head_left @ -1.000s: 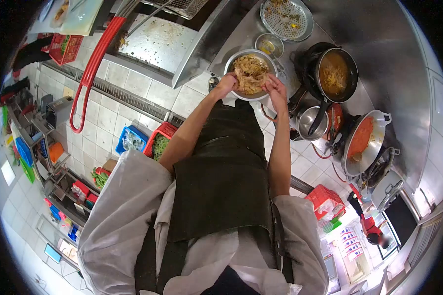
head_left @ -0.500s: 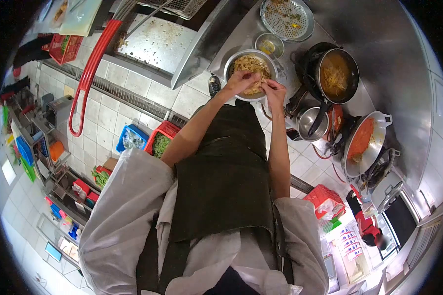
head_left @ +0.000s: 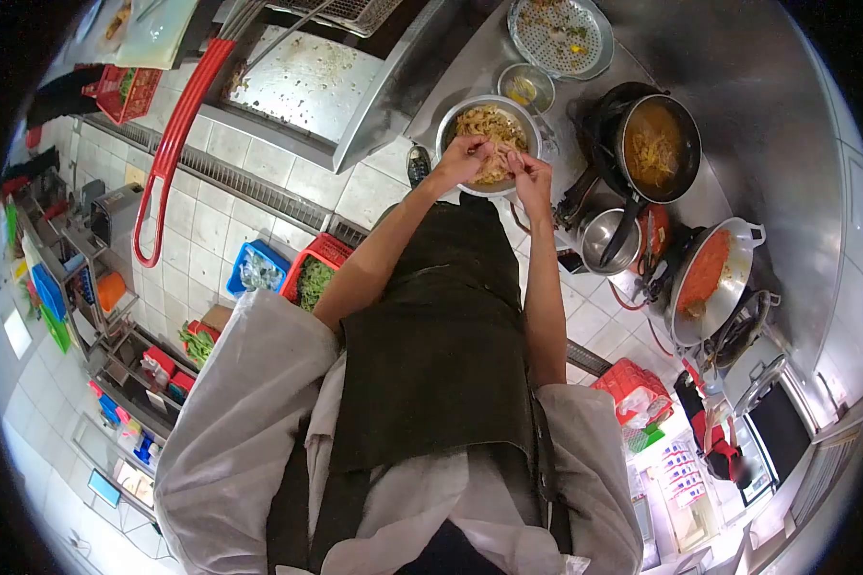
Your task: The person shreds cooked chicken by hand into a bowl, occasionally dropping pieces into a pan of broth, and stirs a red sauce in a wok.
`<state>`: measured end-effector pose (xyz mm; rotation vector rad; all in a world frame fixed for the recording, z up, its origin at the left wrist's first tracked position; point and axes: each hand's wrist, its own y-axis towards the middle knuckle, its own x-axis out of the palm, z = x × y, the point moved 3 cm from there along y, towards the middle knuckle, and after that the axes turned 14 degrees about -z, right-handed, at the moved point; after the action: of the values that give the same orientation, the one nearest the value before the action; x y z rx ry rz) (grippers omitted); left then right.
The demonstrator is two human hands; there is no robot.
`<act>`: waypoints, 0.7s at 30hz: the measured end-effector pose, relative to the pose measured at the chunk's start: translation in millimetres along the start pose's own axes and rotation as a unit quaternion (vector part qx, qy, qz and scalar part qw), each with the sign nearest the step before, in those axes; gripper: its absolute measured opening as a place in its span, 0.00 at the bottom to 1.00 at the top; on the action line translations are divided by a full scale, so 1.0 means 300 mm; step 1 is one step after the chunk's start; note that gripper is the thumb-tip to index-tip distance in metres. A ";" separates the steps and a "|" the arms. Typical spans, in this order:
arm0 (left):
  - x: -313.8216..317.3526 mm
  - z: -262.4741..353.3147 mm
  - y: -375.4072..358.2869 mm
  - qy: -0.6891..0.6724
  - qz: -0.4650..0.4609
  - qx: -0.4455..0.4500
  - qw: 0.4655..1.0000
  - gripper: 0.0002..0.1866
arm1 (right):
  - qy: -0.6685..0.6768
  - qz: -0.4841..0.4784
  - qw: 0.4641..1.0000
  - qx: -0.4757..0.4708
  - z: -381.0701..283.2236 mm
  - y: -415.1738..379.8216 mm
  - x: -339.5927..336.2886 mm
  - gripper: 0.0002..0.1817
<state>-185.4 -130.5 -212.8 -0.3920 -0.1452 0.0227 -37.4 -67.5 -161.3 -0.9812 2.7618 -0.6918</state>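
Note:
A metal bowl (head_left: 444,129) holds pale, brownish shredded meat (head_left: 484,121) that looks like chicken. My left hand (head_left: 462,161) is over the bowl's near left side, its fingers pinched on a pale piece of meat (head_left: 496,161). Facing it at the near right rim, my right hand (head_left: 530,180) pinches the same piece, thumb and fingers pressed together. Where the fingertips meet the meat is partly hidden. Beyond the bowl sits a small metal bowl (head_left: 524,88) with yellowish liquid.
A perforated tray (head_left: 537,43) lies at the back. To the right are a black pan (head_left: 690,144) with brown broth, an empty-looking metal pot (head_left: 599,225) and a wide pan of red sauce (head_left: 705,273). A fryer (head_left: 307,86) stands left. Another person (head_left: 714,436) is far right.
Both hands stay over the bowl. The fingertips have drawn slightly apart, and more of the pale meat shows between them.

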 end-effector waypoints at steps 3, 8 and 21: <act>-0.013 0.061 -0.033 -0.026 -0.024 -0.021 0.999 0.14 | 0.004 0.024 1.000 -0.009 0.011 0.004 -0.001 0.13; -0.007 0.059 -0.053 -0.072 -0.029 0.002 0.997 0.15 | 0.028 0.061 0.997 -0.049 0.047 0.027 -0.005 0.12; -0.031 0.019 -0.046 0.054 -0.026 -0.037 0.998 0.14 | -0.050 0.037 0.997 -0.036 0.070 0.011 0.025 0.12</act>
<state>-195.5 -141.7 -203.7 -0.4618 -0.0488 -0.0548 -39.5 -78.0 -181.3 -0.8948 2.7372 -0.5214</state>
